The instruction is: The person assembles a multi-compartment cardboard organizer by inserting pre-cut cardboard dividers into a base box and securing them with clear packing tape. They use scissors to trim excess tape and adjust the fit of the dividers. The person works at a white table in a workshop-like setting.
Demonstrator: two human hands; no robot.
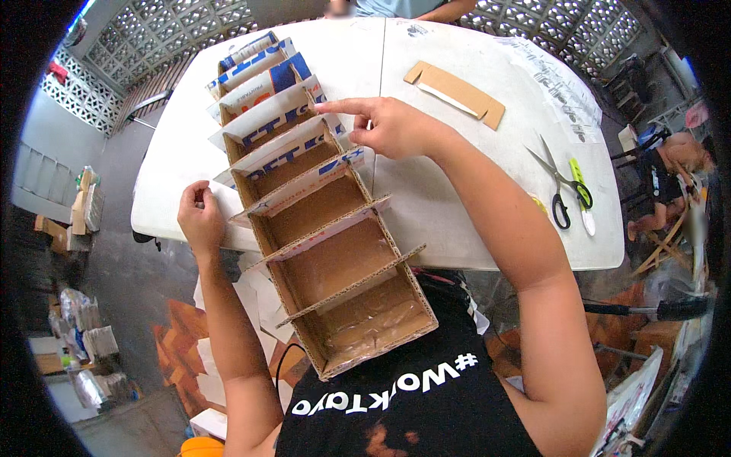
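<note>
A long, narrow cardboard box [339,301] stretches from my chest to the far left of the table. Several cardboard dividers [278,118] cross it, slotted over its long walls and dividing it into compartments. Some dividers are white with blue and red print. My right hand [392,128] is beside the box's right wall, index finger stretched out with its tip at a divider's right end. Its thumb is apart and the other fingers are curled. My left hand [202,217] is left of the box with fingers curled in; nothing shows in it.
A slotted brown cardboard strip [457,95] lies on the white table [426,221]. Farther right are black-handled scissors [562,183], a green-and-white cutter [582,196] and printed sheets [552,87]. One person [403,7] is across the table; another person [674,175] sits at the right.
</note>
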